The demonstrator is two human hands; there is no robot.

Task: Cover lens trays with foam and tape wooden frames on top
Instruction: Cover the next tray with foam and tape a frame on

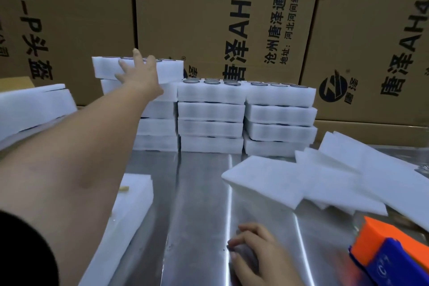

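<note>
Presently, at twelve o'clock: my left hand [139, 74], fingers spread, on the top lens tray [137, 69]. Right hand [257, 248] flat on desk [199, 193]. Foam sheets [301, 183] at two o'clock; nothing covered, no frames seen.

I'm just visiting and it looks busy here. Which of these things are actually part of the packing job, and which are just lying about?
Part of the job:
- top lens tray under the left hand
- stacked lens trays
- loose foam sheets
- orange and blue tape dispenser

Just there:
- cardboard boxes behind
- metal table
- right hand, resting on the table
</note>
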